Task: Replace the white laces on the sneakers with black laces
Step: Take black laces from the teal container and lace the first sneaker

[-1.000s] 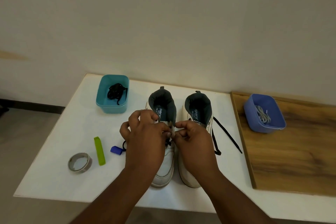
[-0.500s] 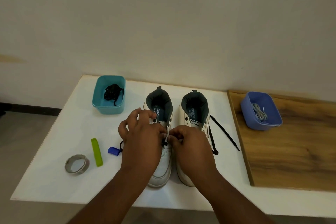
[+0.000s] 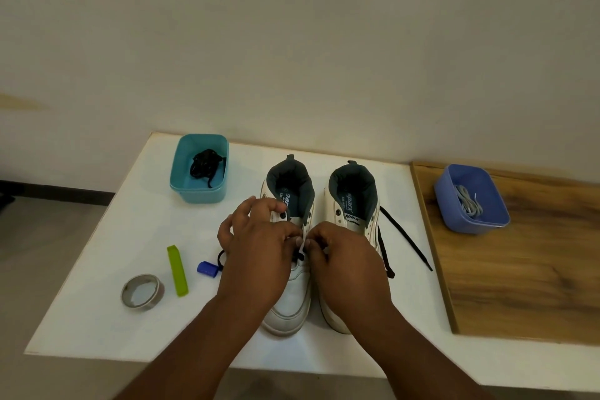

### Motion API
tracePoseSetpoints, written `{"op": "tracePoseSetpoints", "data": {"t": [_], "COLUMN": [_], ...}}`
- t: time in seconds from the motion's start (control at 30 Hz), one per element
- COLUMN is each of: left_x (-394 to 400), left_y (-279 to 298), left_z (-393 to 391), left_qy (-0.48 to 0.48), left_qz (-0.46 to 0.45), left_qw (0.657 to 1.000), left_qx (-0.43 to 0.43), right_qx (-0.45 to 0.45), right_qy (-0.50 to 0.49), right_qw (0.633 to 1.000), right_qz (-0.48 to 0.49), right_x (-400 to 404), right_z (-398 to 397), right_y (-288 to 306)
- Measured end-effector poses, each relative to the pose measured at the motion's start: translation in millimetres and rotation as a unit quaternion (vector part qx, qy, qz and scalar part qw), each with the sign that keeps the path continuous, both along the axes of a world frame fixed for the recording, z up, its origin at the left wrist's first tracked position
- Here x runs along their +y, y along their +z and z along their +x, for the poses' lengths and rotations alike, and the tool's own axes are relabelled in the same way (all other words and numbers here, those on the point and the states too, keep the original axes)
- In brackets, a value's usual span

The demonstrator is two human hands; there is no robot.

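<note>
head view: both hands work over the left sneaker (image 3: 287, 295) on the white desk (image 3: 97, 302), which stands just beside the right sneaker (image 3: 352, 204), toes toward the person. the left hand (image 3: 256, 253) has its fingers curled, its grip pinching near the eyelets; exactly what it pinches is hidden under the fingers, though a black lace (image 3: 293, 258) shows right between the two hands and a loop of it peeks out by the left wrist. the right hand (image 3: 344, 260) pinches a short white piece at the same spot, its fingertips almost touching the left hand's; i cannot tell whether that is a lace tip or an edge of the shoe.

compared with a second ago, the hands have hardly shifted on the shoe: they stay bunched at the middle eyelets and the pinch has only tightened, the rest of the shift being the camera's own. i judge this as a threading step in progress on the left sneaker, about midway up.

the right sneaker already carries a black lace, its loose ends (image 3: 406, 237) trailing over the desk to the right. a teal tub (image 3: 199, 169) behind holds a bundle of black lace; a blue tub (image 3: 470, 198) on the wooden board (image 3: 519, 269) holds white laces. a tape roll (image 3: 142, 291), a green clip (image 3: 177, 269) and a small blue piece (image 3: 206, 268) lie to the left.
</note>
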State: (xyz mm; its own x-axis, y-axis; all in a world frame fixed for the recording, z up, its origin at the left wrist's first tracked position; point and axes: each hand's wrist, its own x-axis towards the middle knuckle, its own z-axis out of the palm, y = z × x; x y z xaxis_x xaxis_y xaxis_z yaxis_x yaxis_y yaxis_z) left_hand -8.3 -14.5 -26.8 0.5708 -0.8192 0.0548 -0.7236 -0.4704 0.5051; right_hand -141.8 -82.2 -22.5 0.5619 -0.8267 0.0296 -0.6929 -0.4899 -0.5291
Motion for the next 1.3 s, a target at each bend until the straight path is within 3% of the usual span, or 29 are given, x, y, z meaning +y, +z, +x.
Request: {"op": "tracePoseSetpoints", "data": {"t": [0.37, 0.67, 0.83, 0.93, 1.07, 1.3], "left_x": [0.7, 14.1, 13.2, 14.5, 15.8, 15.4], "left_y": [0.1, 5.2, 4.4, 2.7, 9.4, 1.3], "left_z": [-1.0, 5.5, 6.2, 7.0, 5.9, 8.7], "left_qy": [0.0, -0.058, -0.069, -0.071, -0.08, -0.075], "left_qz": [-0.033, 0.035, 0.054, 0.059, 0.067, 0.044], "left_qw": [0.999, 0.996, 0.995, 0.994, 0.993, 0.996], "left_qx": [-0.006, -0.058, -0.048, -0.057, -0.06, -0.031], "right_qx": [0.012, -0.177, -0.031, -0.084, -0.232, -0.056], "right_qy": [-0.008, -0.108, 0.016, -0.004, -0.106, 0.013], "right_qw": [1.0, 0.978, 0.999, 0.996, 0.963, 0.993], "right_qz": [-0.004, 0.033, 0.022, 0.011, 0.083, 0.106], "right_x": [3.7, -4.2, -3.9, -4.2, -20.7, -11.3], "right_z": [2.7, -0.9, -2.6, -0.5, -7.9, -5.7], "right_y": [4.6, 14.7, 3.1, 5.7, 24.7, 10.0]}}
